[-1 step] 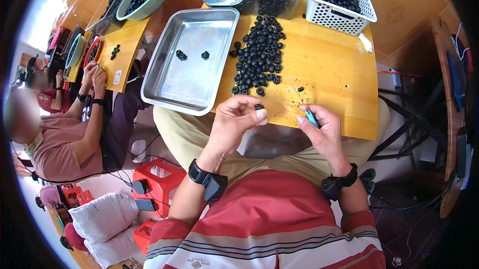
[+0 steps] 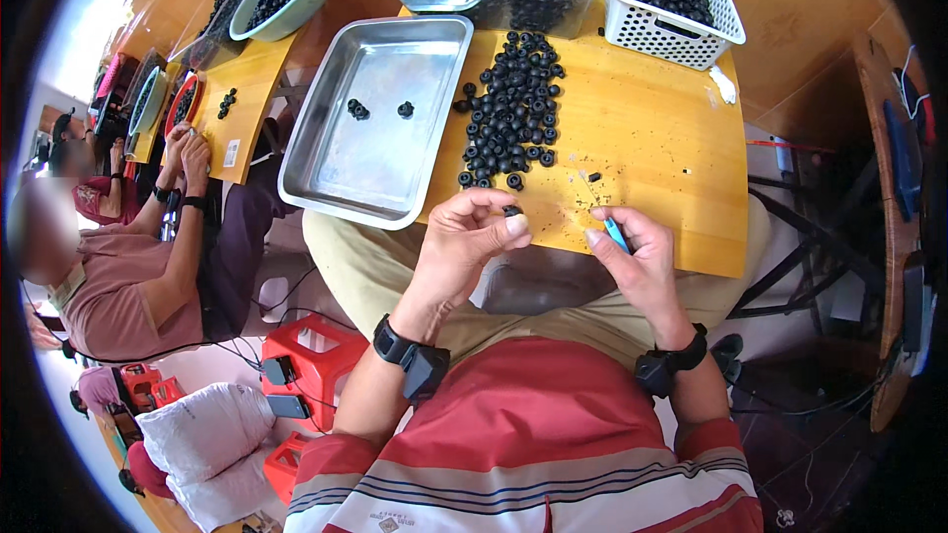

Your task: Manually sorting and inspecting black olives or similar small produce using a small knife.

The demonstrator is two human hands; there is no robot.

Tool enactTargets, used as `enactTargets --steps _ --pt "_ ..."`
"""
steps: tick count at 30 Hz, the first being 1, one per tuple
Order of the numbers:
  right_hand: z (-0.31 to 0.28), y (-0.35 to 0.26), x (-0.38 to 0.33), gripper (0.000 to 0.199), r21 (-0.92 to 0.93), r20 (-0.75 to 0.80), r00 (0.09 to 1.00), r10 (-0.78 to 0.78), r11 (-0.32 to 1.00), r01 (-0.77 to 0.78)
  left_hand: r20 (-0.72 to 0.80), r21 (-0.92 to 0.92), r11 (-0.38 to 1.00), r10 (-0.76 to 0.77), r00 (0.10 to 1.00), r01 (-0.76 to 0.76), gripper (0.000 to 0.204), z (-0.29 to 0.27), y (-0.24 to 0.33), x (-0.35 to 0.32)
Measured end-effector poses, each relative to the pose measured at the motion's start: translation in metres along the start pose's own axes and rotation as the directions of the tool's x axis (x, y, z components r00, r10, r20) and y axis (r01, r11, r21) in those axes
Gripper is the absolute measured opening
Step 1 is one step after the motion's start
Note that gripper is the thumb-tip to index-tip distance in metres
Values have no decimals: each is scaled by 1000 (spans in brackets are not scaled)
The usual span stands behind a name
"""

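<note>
Unmoved: left hand (image 2: 472, 237), tray (image 2: 326, 163) beside.

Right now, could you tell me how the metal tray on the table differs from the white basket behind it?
The metal tray is solid, shallow and shiny; the white basket is plastic with slotted walls and stands deeper. The tray holds only a few small black pieces, while the basket is filled with them. The tray lies left of the loose pile, the basket right of it. Both are rectangular and sit on the wooden table.

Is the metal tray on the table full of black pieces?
No, the metal tray holds only a few black pieces; most of its bottom is bare.
</note>
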State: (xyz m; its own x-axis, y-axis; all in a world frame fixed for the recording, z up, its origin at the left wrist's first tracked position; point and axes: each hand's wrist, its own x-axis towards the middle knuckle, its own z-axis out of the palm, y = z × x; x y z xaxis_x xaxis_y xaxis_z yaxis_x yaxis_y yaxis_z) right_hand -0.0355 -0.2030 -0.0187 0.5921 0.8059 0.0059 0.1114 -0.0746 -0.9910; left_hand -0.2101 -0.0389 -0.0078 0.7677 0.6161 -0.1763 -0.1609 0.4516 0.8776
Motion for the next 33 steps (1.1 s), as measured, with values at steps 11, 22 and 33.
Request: enactTargets --steps 11,22,33 --pt "3 -15 1 43 -88 29 997 -73 993 76 4 -423 894 -159 987 146 21 5 -7 4" --pt "15 -27 -1 39 -169 133 972 -194 962 215 103 -613 773 -130 986 165 20 7 -23 0" --pt "18 -27 0 35 -221 128 928 -351 902 372 116 -669 723 -129 985 174 20 13 -23 -4"
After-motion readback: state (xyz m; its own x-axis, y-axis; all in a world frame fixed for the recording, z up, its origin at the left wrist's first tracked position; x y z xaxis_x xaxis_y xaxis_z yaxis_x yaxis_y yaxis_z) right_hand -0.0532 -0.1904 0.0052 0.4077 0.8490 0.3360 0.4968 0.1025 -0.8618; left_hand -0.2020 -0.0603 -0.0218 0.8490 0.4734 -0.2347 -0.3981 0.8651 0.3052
